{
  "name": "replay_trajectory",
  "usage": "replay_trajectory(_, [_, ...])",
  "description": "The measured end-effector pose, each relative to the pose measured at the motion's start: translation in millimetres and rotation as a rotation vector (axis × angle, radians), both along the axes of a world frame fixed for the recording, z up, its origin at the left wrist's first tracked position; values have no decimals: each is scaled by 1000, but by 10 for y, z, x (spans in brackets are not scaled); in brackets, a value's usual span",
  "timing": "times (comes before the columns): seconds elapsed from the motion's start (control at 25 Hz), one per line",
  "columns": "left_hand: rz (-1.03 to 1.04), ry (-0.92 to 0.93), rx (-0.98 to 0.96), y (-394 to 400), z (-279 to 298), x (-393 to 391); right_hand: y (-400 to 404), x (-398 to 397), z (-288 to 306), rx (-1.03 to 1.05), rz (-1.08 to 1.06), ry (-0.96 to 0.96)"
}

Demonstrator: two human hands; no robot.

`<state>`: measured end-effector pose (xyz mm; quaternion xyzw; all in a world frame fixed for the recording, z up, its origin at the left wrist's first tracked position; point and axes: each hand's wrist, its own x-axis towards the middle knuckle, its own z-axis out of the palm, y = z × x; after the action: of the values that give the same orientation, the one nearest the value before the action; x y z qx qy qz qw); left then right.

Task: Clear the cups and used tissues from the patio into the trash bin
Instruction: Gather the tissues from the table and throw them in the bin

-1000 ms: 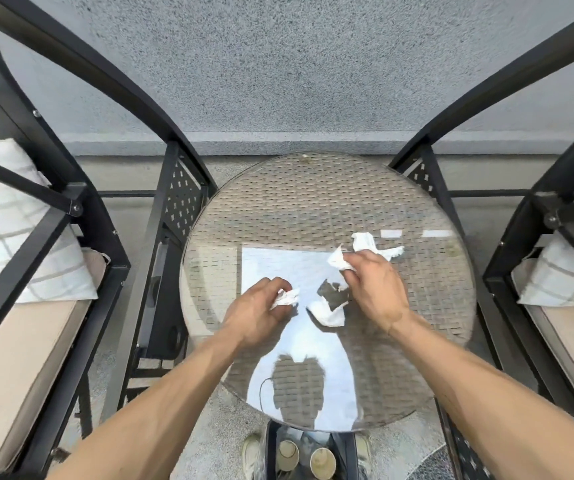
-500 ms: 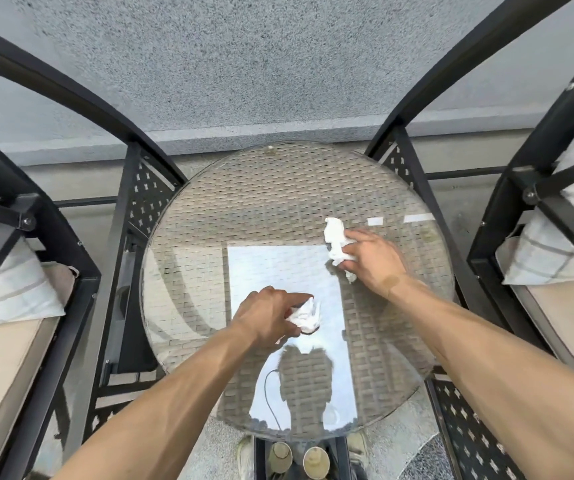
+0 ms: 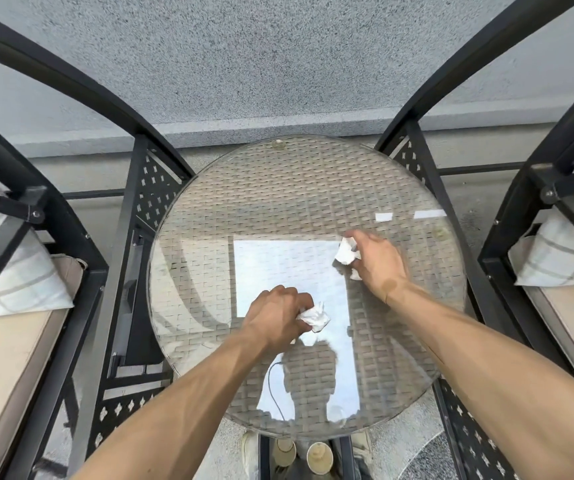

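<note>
Over the round glass-topped wicker table (image 3: 278, 188), my left hand (image 3: 276, 315) is closed around a crumpled white tissue (image 3: 315, 317) that sticks out to the right of my fingers. My right hand (image 3: 377, 261) grips a second crumpled white tissue (image 3: 346, 251) near the table's right middle; a scrap of it shows below my fingers. Two paper cups (image 3: 319, 457) stand below the table's near edge, between dark walls; what holds them is unclear.
Black metal chairs flank the table: one at left (image 3: 81, 271) with a beige cushion and plaid pillow, one at right (image 3: 507, 237) likewise. A grey stucco wall (image 3: 278, 57) runs behind. My shoes show on the grey floor beneath.
Both hands have gathered the tissues into tighter wads. My right hand lifted its tissue and shifted slightly right. The view tilted a little.
</note>
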<state>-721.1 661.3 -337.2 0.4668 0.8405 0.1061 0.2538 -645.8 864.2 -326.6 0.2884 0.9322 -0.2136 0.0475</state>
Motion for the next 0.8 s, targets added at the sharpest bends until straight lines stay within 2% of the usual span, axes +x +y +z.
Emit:
replay_trajectory(0.2, [82,-85,22,-287,33,27,-193,226,71,-25,-59,-57])
replay_trajectory(0.4, [324,-198,128,-592,219,137,-624,528,291,-64,-155,44])
replay_trajectory(0.52, [350,-257,164,-777,314,233,-888,716,438,-64,-182,110])
replay_trajectory(0.8, [481,-237,171,-1035,489,510,-1239,1149,613,-44,-157,130])
